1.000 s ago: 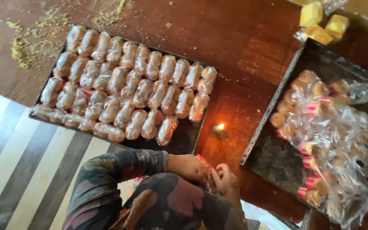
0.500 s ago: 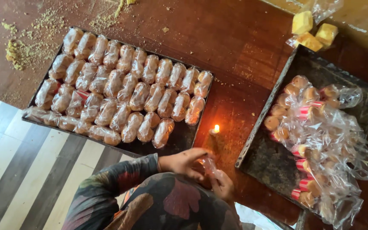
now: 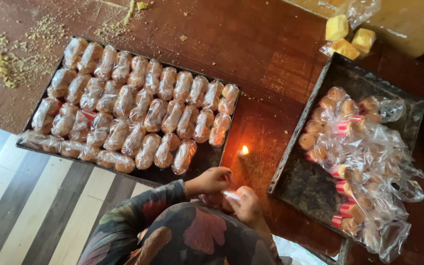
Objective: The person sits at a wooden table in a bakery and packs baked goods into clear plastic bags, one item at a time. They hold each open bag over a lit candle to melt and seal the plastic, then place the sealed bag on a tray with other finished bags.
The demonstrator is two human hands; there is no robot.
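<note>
Head: hands (image 3: pixel 229 194) pinch clear packet (image 3: pixel 231 195) nr candle (image 3: pixel 243 152).

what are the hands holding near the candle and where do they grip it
Both the left hand and right hand pinch a small plastic-wrapped packet by its ends; exact finger placement is unclear.

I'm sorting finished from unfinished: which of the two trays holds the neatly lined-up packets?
The left tray: its sealed packets lie in tidy rows, while the right tray holds a loose heap of open bags.

Red-brown floor (image 3: pixel 271 44), two dark trays (image 3: pixel 207 162) (image 3: pixel 310 186), lit candle (image 3: pixel 243 152), crumbs (image 3: pixel 11 68)
</note>
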